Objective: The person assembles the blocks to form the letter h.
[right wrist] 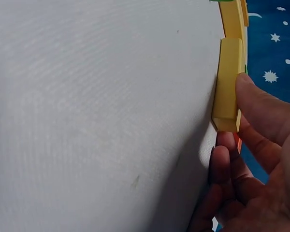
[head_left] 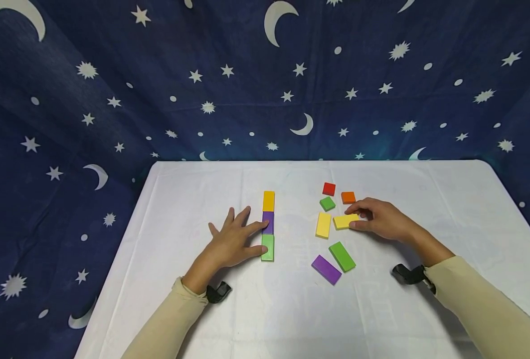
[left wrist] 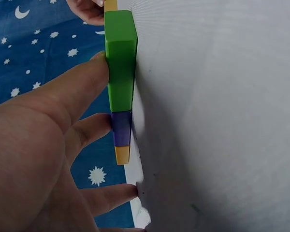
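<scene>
A straight row of end-to-end blocks lies left of the table's middle: yellow-orange (head_left: 268,200), purple (head_left: 270,218) and green (head_left: 269,242). My left hand (head_left: 233,242) is spread beside this row, thumb touching the green block and index finger on the purple one; the other fingers reach out to the left. On the right, my right hand (head_left: 386,219) pinches a yellow block (head_left: 342,222) by its right end, thumb on the near side. In the right wrist view that yellow block (right wrist: 227,87) sits close over the white cloth. A second yellow block (head_left: 323,225) lies just left of it.
Beyond the right hand lie small red (head_left: 329,189), green (head_left: 327,203) and orange (head_left: 348,197) blocks. Nearer are a long green block (head_left: 342,257) and a purple block (head_left: 326,269). A white-covered table (head_left: 291,319) meets a dark blue starry curtain (head_left: 229,89) behind.
</scene>
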The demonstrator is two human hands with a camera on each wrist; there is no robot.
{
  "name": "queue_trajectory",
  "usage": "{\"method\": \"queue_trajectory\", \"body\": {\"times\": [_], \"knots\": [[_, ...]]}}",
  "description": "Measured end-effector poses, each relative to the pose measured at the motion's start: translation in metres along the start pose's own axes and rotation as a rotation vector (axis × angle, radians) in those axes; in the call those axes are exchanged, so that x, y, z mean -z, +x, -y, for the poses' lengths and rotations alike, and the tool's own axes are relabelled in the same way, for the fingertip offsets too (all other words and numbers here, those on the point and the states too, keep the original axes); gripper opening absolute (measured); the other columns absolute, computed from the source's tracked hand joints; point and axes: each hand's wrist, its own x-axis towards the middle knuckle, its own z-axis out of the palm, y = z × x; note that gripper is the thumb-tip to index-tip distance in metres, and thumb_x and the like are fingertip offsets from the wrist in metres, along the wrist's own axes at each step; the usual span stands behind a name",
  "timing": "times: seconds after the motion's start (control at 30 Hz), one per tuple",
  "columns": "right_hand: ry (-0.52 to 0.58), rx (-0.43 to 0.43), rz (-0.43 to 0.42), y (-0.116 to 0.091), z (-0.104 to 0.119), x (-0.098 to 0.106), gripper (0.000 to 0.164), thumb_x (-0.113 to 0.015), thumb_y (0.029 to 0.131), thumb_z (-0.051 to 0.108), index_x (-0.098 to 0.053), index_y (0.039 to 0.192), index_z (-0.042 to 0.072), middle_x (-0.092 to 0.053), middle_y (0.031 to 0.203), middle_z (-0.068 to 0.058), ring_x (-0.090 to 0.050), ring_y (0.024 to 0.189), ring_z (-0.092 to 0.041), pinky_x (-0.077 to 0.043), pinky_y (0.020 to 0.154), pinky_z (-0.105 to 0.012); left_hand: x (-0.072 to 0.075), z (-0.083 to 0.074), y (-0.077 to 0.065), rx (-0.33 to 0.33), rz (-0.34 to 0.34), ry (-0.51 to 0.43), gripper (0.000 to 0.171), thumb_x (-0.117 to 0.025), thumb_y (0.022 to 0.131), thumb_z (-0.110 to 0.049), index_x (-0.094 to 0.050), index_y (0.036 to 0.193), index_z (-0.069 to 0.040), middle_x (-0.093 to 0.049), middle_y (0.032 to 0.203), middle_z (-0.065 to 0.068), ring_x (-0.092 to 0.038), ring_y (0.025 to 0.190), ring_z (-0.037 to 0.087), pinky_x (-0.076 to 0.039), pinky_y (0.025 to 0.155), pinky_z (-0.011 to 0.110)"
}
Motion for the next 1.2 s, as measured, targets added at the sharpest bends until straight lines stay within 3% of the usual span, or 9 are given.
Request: {"method": "queue_trajectory", "body": {"times": [0.17, 0.4, 0.8, 1.2], "knots": [[0.007, -0.001, 0.011, 0.003, 0.0, 0.001, 0.031, -0.082, 0.087, 0.027, -0.071, 0.113, 0.014, -0.057, 0.093, -0.004, -0.051, 0.094, -0.022, -0.042, 0.08, -0.035, 0.001, -0.001, 0.0, 0.005, 0.005, -0.003, 0.068, -0.071, 0.088, -0.06, -0.052, 0.149, -0.039, -0.022, 0.17, 0.013, -0.009, 0.155, 0.053, -0.007, 0.099, 0.093], [0.056, -0.029, 0.042, 0.004, 0.002, 0.004, 0.028, -0.084, 0.085, 0.025, -0.069, 0.107, 0.014, -0.055, 0.09, -0.004, -0.05, 0.093, -0.023, -0.04, 0.079, -0.035, 0.0, -0.001, 0.0, -0.001, 0.005, -0.002, 0.067, -0.072, 0.089, -0.059, -0.052, 0.149, -0.039, -0.022, 0.17, 0.013, -0.008, 0.155, 0.053, -0.007, 0.099, 0.093], [0.181, -0.138, 0.14, 0.013, 0.007, 0.012, 0.038, -0.084, 0.084, 0.025, -0.072, 0.114, 0.005, -0.053, 0.09, -0.004, -0.049, 0.093, -0.022, -0.04, 0.077, -0.032, 0.0, -0.001, 0.0, -0.001, 0.005, -0.004, 0.067, -0.072, 0.088, -0.058, -0.052, 0.149, -0.039, -0.021, 0.17, 0.013, -0.007, 0.155, 0.054, -0.006, 0.099, 0.093], [0.305, -0.222, 0.18, 0.017, 0.006, 0.014, 0.034, -0.081, 0.086, 0.021, -0.066, 0.111, 0.003, -0.053, 0.086, -0.004, -0.05, 0.09, -0.022, -0.043, 0.075, -0.029, -0.003, 0.001, 0.001, 0.001, -0.002, 0.004, 0.067, -0.072, 0.088, -0.059, -0.052, 0.149, -0.038, -0.022, 0.17, 0.013, -0.008, 0.155, 0.053, -0.006, 0.098, 0.093]]}}
